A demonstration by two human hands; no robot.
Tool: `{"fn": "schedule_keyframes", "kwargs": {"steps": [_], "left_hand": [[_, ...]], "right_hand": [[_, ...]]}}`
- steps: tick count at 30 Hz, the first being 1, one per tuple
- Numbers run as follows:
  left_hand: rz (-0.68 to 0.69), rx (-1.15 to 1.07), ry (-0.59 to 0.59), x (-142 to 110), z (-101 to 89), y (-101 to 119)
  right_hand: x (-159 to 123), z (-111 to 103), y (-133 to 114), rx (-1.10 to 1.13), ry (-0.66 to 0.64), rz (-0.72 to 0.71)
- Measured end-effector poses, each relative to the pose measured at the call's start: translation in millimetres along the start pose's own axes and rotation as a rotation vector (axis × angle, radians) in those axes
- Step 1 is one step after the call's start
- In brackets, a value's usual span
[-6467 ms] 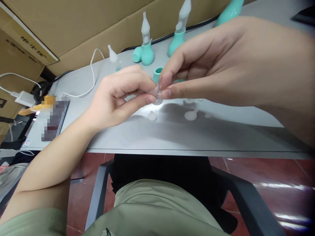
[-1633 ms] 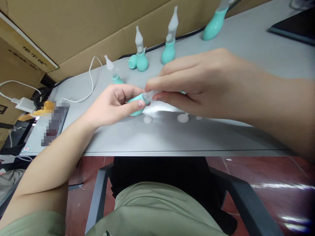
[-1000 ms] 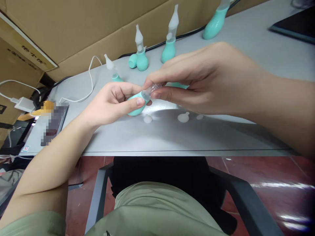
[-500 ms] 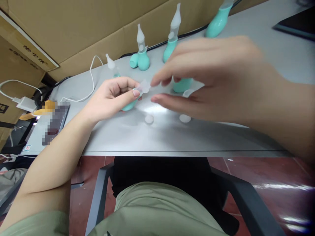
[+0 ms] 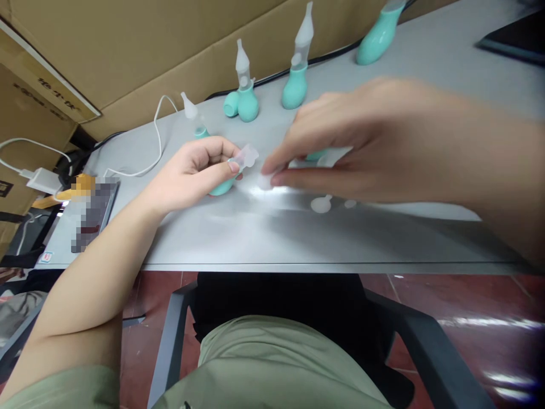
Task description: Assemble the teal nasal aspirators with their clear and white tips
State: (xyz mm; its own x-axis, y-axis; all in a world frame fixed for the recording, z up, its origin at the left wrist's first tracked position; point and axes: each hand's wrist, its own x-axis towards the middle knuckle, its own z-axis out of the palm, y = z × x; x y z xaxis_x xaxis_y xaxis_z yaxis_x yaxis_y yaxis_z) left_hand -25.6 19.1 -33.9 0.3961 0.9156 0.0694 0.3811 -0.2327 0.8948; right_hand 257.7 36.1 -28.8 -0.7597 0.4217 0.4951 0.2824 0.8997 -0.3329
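Observation:
My left hand (image 5: pixel 196 173) is closed around a mint-green bulb (image 5: pixel 222 187) of a nasal aspirator. A clear plastic neck (image 5: pixel 248 154) sticks out beyond the thumb, tilted to the right. Just right of that neck, my right hand (image 5: pixel 340 150) pinches a small whitish translucent piece (image 5: pixel 264 182) between thumb and fingertips, slightly blurred and partly covered. The piece and the neck are apart. Another green bulb (image 5: pixel 315 155) lies mostly hidden behind the right hand. On the table near it are a flat white piece with a tab (image 5: pixel 321 204) and a smaller white disc (image 5: pixel 350 203).
Nasal aspirators with white tips stand along the back: one at left (image 5: pixel 201 132), one in the middle (image 5: pixel 247 105), one further right (image 5: pixel 294 88). A loose green bulb (image 5: pixel 231 104) and a tilted aspirator (image 5: pixel 378 37) are also there. Cardboard (image 5: pixel 170 51) walls the back; a white cable (image 5: pixel 159 136) lies left.
My right hand has come down and closed its fingertips on the small whitish piece, which lay on the table before. My left hand with the bulb has hardly moved.

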Motion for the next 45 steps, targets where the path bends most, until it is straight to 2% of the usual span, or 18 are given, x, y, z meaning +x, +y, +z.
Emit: {"fn": "schedule_keyframes", "kwargs": {"steps": [3, 6, 8, 15, 21, 42, 45], "left_hand": [[0.013, -0.009, -0.004, 1, -0.1, -1], [0.052, 0.022, 0.01, 0, 0.9, -1], [0.061, 0.056, 0.001, -1, 2.6, 0], [-0.018, -0.031, -0.108, -6, 13.4, 9], [-0.037, -0.118, -0.085, -8, 18.2, 13], [-0.015, -0.031, -0.025, -13, 21.1, 16], [0.028, 0.013, -0.021, -13, 21.5, 15]], "right_hand": [[2, -10, -4, 0.086, 0.156, 0.212], [6, -11, -9, 0.205, 0.245, 0.435], [9, -10, -9, 0.273, 0.277, 0.499], [14, -6, -4, 0.397, 0.237, 0.438], [14, -4, -5, 0.382, 0.214, 0.465], [14, -7, -9, 0.389, 0.15, 0.493], [14, -7, -7, 0.374, 0.145, 0.471]]}}
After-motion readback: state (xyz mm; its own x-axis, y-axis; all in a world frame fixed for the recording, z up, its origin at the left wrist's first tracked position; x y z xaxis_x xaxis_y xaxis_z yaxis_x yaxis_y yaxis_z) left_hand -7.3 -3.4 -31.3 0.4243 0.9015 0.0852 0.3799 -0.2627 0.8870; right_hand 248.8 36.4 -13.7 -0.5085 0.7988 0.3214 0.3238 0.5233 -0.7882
